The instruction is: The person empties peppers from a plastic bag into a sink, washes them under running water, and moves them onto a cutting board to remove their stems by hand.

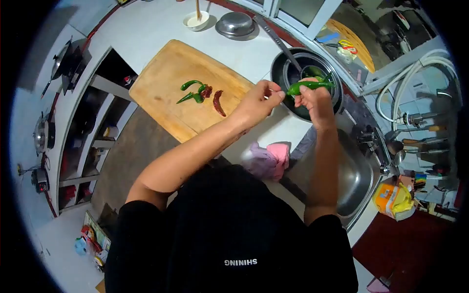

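In my right hand (317, 103) is a green chili pepper (308, 87), gripped between thumb and fingers above a dark pot (279, 73). My left hand (261, 101) is closed in a pinch close to the blunt end of that pepper; whatever its fingertips hold, if anything, is too small to make out. A metal ladle (281, 44) leans in the pot, whose contents are mostly hidden by my right hand. Left of my hands, a wooden cutting board (166, 73) carries several green chilies (190, 85) and wrinkled dark red chilies (218, 103).
At the back are a white bowl (190, 23) with a wooden stick and a metal bowl (235, 25). A pink cloth (278, 155) lies near the counter's front edge. The steel sink (349, 171) is beside my right forearm. A yellow-orange packet (391, 199) stands farther right.
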Available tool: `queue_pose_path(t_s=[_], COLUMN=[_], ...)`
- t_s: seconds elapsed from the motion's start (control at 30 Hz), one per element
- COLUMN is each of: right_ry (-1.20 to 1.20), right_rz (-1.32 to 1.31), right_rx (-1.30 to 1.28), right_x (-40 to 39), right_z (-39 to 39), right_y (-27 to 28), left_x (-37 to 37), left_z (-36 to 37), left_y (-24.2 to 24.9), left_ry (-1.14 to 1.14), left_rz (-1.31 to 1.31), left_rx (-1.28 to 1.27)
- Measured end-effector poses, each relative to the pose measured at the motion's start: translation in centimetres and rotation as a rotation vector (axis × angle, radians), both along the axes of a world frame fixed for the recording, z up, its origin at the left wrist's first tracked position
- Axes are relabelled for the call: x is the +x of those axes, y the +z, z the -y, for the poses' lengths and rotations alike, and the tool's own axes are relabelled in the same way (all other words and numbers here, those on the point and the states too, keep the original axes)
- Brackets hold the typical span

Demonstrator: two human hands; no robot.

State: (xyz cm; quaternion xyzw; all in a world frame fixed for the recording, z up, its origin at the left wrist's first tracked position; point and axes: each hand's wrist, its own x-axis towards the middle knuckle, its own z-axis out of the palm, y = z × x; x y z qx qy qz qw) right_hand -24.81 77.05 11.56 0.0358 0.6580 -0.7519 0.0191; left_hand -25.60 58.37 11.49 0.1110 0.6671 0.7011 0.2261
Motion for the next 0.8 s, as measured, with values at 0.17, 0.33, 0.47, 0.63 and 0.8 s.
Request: queue_pose_path(t_s=[0.17, 0.33, 0.47, 0.63, 0.8], right_ry=[-0.089, -0.233, -0.281, -0.102, -0.102], right_rz=[-0.068, -0.228, -0.268, 0.133, 0.087], right_rx=[0.202, 0.247, 0.151, -0.247, -0.237], right_x=[1.9, 3.1, 3.4, 3.7, 3.5], right_z=[4.4, 8.5, 10.5, 10.6, 10.7], right_y=[-0.1, -1.1, -1.4, -1.9, -2.8], left_x=[1.0, 1.8, 2.7, 3.4, 3.6], left_z=[2.4, 4.2, 5.4, 6.5, 7.5], left_y=[0.1, -0.9, -1.7, -2.8, -3.3], left_ry=[-0.093, -0.161, -0.127, -0.148, -0.162], left_rz=[-0.245, -0.036, -0.107, -0.091, 0.309], left_rx=[-0.166, -0.104, -0.079, -0.015, 0.248])
